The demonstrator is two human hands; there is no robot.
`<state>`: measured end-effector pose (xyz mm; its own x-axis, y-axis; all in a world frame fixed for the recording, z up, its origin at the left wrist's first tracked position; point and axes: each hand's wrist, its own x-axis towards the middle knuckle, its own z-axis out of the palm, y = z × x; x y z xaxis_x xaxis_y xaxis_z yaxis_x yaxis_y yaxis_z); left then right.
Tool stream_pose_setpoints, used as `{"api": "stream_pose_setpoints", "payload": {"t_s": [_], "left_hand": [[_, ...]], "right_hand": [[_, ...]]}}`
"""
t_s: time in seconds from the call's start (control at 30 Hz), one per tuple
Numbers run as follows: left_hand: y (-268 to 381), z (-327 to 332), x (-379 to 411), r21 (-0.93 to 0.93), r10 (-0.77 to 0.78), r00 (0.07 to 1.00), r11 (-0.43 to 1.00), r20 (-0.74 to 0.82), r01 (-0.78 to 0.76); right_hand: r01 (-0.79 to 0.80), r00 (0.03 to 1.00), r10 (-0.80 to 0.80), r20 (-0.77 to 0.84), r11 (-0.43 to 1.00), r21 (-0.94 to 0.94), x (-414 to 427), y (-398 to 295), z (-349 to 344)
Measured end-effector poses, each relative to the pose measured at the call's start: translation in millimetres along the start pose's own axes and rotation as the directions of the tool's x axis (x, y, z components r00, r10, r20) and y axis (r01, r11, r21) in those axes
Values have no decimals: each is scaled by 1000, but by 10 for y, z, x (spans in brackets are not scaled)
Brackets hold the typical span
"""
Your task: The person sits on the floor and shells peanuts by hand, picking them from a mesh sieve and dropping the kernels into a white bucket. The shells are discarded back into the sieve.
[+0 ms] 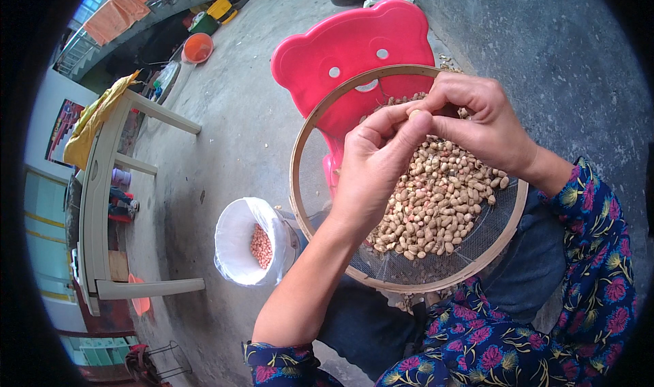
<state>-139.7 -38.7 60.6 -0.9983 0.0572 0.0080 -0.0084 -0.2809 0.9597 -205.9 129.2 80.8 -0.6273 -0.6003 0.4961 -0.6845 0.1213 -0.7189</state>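
Observation:
My left hand (375, 157) and my right hand (477, 116) meet above a round wood-rimmed mesh sieve (300, 157). Between the left thumb and forefinger is a small pale peanut (415, 114), mostly covered by the fingers; the right fingertips press against the same spot. Below the hands, a heap of unshelled peanuts (434, 203) lies on the mesh, with some reddish kernels among them. The sieve rests across my lap and a pink bear-shaped plastic chair (352, 45). Left of the sieve stands a white bucket (232, 239) with a plastic liner, holding pink shelled peanuts (261, 246).
A pale table (102, 183) with a yellow cloth (97, 121) on it stands at the left. An orange basin (197, 48) sits on the concrete floor farther back. A grey wall (552, 55) rises at the right. Another person's legs (120, 203) show beyond the table.

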Motion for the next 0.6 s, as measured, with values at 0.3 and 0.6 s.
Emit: {"api": "stream_pose_setpoints", "payload": {"t_s": [0.3,0.6], "left_hand": [[-16,-53,22,290,101,995,953,-26,-89],[33,-129,38,749,260,956,605,136,-271]], "right_hand": [[272,962,-274,18,938,-214,-1,123,33],[229,964,-204,172,963,-142,-1,102,-106]]}}
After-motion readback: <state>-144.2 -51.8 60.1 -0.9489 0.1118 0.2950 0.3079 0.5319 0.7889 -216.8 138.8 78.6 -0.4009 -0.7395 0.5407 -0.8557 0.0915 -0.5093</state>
